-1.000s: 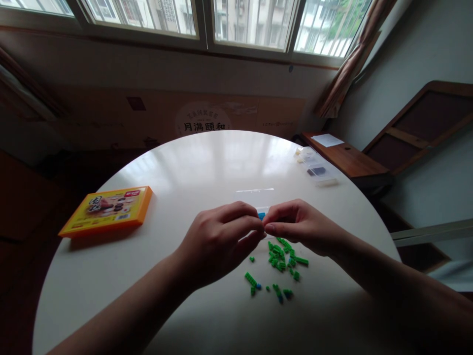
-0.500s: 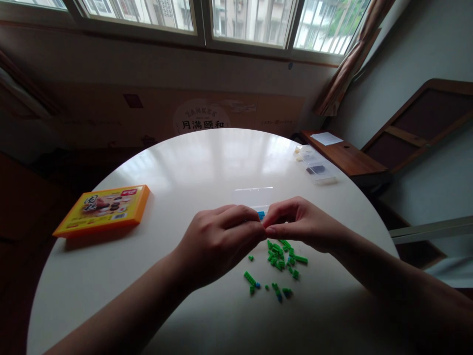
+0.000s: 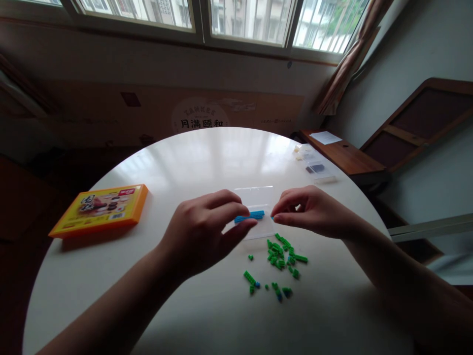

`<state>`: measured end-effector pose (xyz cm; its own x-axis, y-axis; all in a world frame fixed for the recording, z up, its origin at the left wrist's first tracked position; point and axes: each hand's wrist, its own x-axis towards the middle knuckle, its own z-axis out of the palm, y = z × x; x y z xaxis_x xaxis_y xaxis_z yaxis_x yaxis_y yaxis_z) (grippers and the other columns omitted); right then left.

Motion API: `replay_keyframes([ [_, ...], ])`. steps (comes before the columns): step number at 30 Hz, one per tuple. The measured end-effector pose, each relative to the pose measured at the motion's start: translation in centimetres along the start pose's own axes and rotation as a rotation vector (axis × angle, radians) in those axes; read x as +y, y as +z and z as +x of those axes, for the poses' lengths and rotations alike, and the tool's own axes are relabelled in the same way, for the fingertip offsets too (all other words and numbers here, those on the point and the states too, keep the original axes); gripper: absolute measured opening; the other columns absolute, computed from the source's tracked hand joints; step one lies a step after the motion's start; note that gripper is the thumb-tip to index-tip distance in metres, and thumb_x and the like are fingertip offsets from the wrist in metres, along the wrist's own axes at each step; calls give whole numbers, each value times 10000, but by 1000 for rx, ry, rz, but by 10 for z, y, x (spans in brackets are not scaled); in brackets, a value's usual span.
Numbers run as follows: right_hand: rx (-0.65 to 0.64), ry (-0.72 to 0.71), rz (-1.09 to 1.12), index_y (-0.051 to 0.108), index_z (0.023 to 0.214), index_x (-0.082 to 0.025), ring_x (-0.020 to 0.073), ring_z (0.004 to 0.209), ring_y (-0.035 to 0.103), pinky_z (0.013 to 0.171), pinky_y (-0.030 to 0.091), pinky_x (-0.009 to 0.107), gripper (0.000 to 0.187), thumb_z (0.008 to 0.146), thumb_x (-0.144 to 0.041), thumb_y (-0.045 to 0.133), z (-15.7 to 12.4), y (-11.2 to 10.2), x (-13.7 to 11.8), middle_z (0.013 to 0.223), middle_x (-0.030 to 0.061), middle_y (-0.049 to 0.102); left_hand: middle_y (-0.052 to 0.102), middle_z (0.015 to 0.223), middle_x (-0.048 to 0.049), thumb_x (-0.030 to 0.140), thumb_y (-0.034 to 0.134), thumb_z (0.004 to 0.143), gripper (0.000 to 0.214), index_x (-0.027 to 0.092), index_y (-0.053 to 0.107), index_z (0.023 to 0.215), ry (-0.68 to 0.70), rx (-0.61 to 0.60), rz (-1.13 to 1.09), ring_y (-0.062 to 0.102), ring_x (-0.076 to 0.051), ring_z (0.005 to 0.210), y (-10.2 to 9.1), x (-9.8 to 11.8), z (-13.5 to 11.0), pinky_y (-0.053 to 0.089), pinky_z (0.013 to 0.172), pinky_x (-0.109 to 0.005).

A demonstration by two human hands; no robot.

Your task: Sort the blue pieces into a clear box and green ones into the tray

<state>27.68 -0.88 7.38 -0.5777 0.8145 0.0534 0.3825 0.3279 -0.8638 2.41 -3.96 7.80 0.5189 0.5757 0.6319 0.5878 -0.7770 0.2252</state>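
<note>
A long blue studded building-brick strip (image 3: 257,215) appears to lie on a clear plastic tray (image 3: 263,229), partly covered by fingers of my left hand (image 3: 207,231). That hand is open, its thumb and index finger apart around the near side of the strip. To the right, my right hand (image 3: 308,212) pinches a small blue brick (image 3: 272,217) between thumb and index finger. Most of this piece is hidden by the fingertips. Nearer to me, a loose heap of green bricks (image 3: 277,256) lies on the table. A green strip (image 3: 250,277) with a blue bit sits separately to its left.
The round white table (image 3: 177,315) carries an orange-yellow boxed game (image 3: 107,207) at the left. Clear plastic packaging (image 3: 318,170) lies at the far right edge. Beyond it stands a wooden desk (image 3: 347,155) with a white paper on top.
My hands, together before, have moved apart. The left has shifted left with its fingers spread, uncovering the blue strip. The right has moved slightly right, pinching the small blue brick.
</note>
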Motion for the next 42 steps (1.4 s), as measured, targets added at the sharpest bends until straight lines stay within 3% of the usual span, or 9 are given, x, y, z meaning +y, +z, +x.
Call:
replay_keyframes([
  [4,81,-15,-364,765,854,-203,122,665,573,588,436,243,121,812,-292,694,0,1,2,776,22,681,702,857,-7,333,557,907,220,212,715,814,-198,-231,109,598,-118,607,-4,-11,1,424,547,-244],
  [8,54,-7,-561,768,869,-218,130,693,603,645,442,256,123,827,-236,653,2,11,1,811,24,705,682,785,-12,346,548,889,243,220,709,758,-265,-518,161,598,-143,613,1,-16,-1,407,556,-261],
  [11,45,15,-683,766,879,-225,137,711,610,669,430,269,152,850,-231,617,3,18,-3,836,19,708,676,761,-23,356,542,884,252,208,683,737,-308,-613,172,594,-158,618,4,-14,-1,391,545,-267],
  [22,22,129,-968,740,769,-233,140,686,584,563,312,264,215,872,-282,558,12,32,-7,823,12,694,673,751,-23,366,549,873,253,207,661,712,-356,-654,156,580,-170,629,5,-12,1,367,537,-270],
  [30,-1,133,-1022,723,723,-223,130,621,552,518,277,263,255,880,-294,536,15,38,-8,829,22,698,676,764,-35,384,541,870,266,203,660,716,-354,-678,172,574,-167,630,6,-10,2,349,532,-270],
  [42,65,103,-947,767,939,-291,104,600,538,530,321,244,244,887,-254,532,2,36,-14,869,5,672,673,739,-31,369,560,862,252,201,656,700,-357,-676,144,574,-156,600,5,-9,2,361,515,-262],
])
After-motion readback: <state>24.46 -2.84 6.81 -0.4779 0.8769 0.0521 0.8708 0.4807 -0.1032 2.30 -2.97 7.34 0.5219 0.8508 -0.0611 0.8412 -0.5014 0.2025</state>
